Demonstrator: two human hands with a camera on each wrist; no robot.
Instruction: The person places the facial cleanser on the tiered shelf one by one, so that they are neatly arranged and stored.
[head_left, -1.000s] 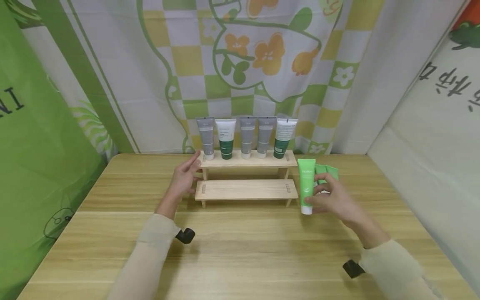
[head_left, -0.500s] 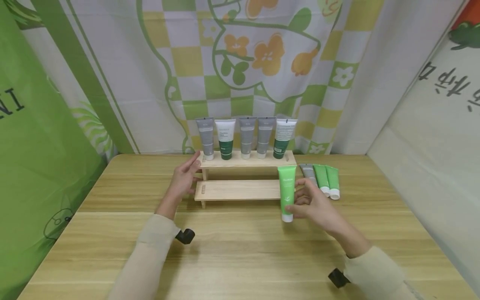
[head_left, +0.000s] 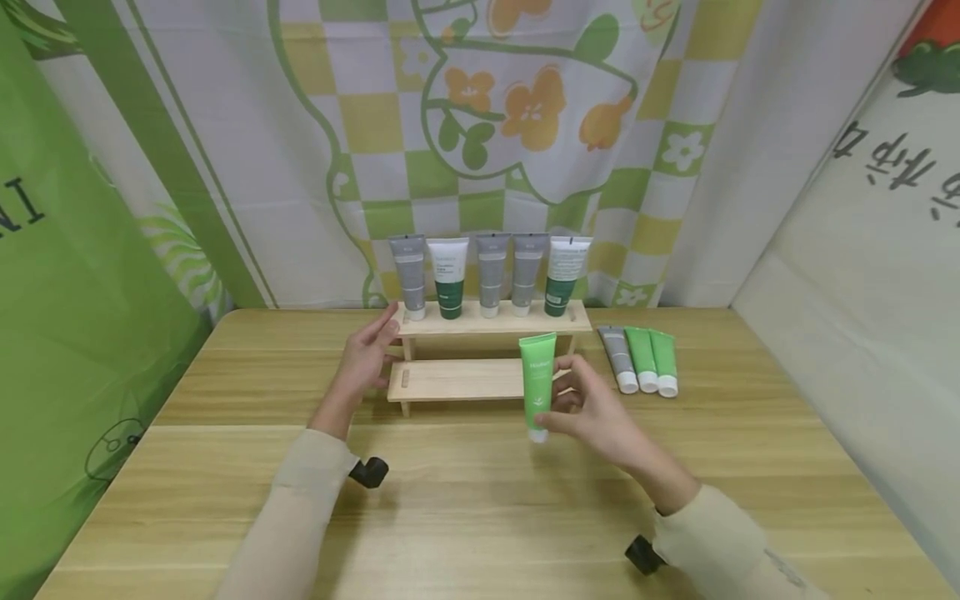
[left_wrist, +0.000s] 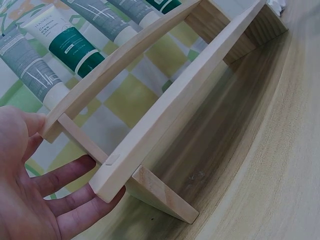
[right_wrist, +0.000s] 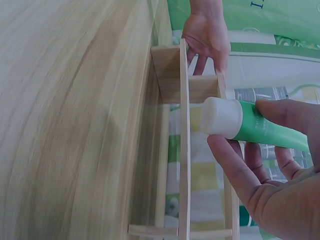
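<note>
My right hand (head_left: 592, 412) pinches a light green squeeze tube (head_left: 537, 379) between thumb and fingers, its white cap (right_wrist: 222, 118) down. It is held in front of the lower step (head_left: 457, 380) of a two-tier wooden rack, toward its right end. The left hand (head_left: 363, 358) touches the rack's left end with fairly straight, spread fingers; in the left wrist view its thumb (left_wrist: 35, 122) is at the upper step (left_wrist: 122, 55). Along that upper step stand several tubes on their caps: grey tubes (head_left: 491, 275) and white-and-green tubes (head_left: 450, 279).
Right of the rack, a grey tube (head_left: 618, 358) and two green tubes (head_left: 654, 360) lie side by side on the wooden table (head_left: 465, 508). A patterned curtain (head_left: 517, 183) hangs behind. Green cloth (head_left: 67, 275) hangs at left, a white printed sheet (head_left: 862, 308) at right.
My right hand has carried the green tube leftward, from beside the rack's right end to in front of the lower step. The lying grey tube has come into view. The left hand has stayed put.
</note>
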